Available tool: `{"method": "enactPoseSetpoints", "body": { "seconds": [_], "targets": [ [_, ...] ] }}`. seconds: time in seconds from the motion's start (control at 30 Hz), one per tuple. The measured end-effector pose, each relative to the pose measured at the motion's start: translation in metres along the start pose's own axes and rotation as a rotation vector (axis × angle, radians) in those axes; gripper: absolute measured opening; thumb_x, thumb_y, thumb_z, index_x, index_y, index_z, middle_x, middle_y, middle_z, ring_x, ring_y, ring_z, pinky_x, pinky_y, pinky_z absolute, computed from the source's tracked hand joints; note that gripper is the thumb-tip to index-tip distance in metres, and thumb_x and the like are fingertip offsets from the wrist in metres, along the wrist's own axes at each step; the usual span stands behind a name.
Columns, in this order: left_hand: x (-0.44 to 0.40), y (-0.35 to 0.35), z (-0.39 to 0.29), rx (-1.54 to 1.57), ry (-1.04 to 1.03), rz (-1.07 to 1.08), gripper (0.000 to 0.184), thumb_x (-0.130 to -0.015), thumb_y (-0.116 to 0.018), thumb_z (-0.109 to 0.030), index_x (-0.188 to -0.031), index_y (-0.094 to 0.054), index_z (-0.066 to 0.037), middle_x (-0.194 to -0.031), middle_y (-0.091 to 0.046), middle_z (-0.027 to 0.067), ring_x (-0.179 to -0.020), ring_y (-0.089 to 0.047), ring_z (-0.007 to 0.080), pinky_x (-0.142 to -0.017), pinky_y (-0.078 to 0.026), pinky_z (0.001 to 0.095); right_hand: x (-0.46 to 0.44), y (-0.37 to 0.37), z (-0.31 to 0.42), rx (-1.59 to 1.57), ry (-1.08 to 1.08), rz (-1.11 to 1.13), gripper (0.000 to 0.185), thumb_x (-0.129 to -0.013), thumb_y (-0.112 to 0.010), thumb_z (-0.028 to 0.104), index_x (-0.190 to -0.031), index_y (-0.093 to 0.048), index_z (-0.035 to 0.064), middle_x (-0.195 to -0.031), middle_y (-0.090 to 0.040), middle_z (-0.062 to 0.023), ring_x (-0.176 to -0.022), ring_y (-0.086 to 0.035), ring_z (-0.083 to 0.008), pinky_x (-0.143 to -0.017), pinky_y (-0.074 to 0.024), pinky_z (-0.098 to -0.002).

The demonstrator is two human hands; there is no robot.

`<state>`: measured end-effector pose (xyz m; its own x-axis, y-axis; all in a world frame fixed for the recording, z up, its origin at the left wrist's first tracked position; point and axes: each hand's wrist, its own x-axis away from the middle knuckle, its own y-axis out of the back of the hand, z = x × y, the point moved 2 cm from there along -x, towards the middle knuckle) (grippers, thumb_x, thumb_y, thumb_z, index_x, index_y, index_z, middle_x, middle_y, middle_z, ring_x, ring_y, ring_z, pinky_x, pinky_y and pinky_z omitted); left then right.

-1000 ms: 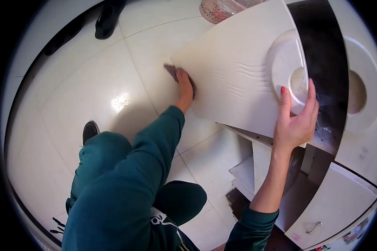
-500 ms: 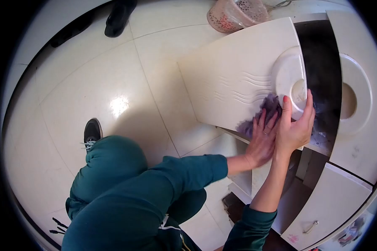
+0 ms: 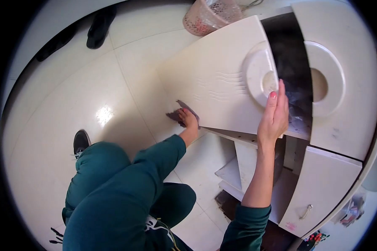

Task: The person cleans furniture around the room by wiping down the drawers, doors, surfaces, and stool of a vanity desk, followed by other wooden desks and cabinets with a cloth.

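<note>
A cream cabinet door [image 3: 226, 62] with carved wavy lines and a raised half-round handle plate [image 3: 253, 69] stands partly open. At its lower left corner my left hand [image 3: 190, 121] is closed on a crumpled grey-purple cloth [image 3: 178, 116], which touches or lies close to the door's edge. My right hand [image 3: 274, 115] grips the door's free edge beside the handle plate, thumb on the front face and the other fingers along the edge. Behind that edge is a dark opening [image 3: 291, 54] with clear plastic partly visible inside.
A matching door [image 3: 343, 113] with its own round plate is to the right. Below it is a small door [image 3: 318, 188] with a metal handle, beside open shelves [image 3: 243, 163]. A pink perforated basket [image 3: 197, 21] stands at the back; black slippers [image 3: 100, 27] lie on the tiled floor [image 3: 113, 83].
My left hand has carried the cloth from beside the handle plate leftward to the door's lower left corner. My right hand stays on the door edge. The whole view has shifted somewhat.
</note>
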<state>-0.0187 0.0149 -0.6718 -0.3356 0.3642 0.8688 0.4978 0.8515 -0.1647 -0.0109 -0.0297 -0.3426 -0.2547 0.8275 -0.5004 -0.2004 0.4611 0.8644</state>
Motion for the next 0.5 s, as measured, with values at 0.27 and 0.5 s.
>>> {"method": "enactPoseSetpoints", "body": {
  "seconds": [0.27, 0.5],
  "targets": [
    [0.179, -0.023, -0.070, -0.471, -1.150, 0.656, 0.060, -0.090, -0.040, -0.020, -0.140, -0.012, -0.005, -0.145, -0.011, 0.0196, -0.132, -0.012, 0.0400, -0.106, -0.008, 0.0517, -0.010, 0.032, 0.001, -0.628, -0.426, 0.481, 0.056, -0.094, -0.035, 0.042, -0.135, -0.033, 0.0031, -0.141, -0.031, -0.0096, -0.132, -0.024, -0.0188, -0.107, -0.0152, -0.0292],
    [0.195, -0.033, -0.112, -0.654, -1.908, 0.871, 0.050, -0.082, -0.047, -0.018, -0.131, -0.040, -0.012, -0.126, -0.047, 0.0060, -0.116, -0.042, 0.0294, -0.099, -0.028, 0.0446, -0.017, 0.037, -0.009, -0.759, -0.436, 0.608, 0.052, -0.097, -0.027, 0.039, -0.135, -0.034, 0.0051, -0.141, -0.031, -0.0070, -0.132, -0.024, -0.0179, -0.107, -0.0145, -0.0282]
  ]
}}
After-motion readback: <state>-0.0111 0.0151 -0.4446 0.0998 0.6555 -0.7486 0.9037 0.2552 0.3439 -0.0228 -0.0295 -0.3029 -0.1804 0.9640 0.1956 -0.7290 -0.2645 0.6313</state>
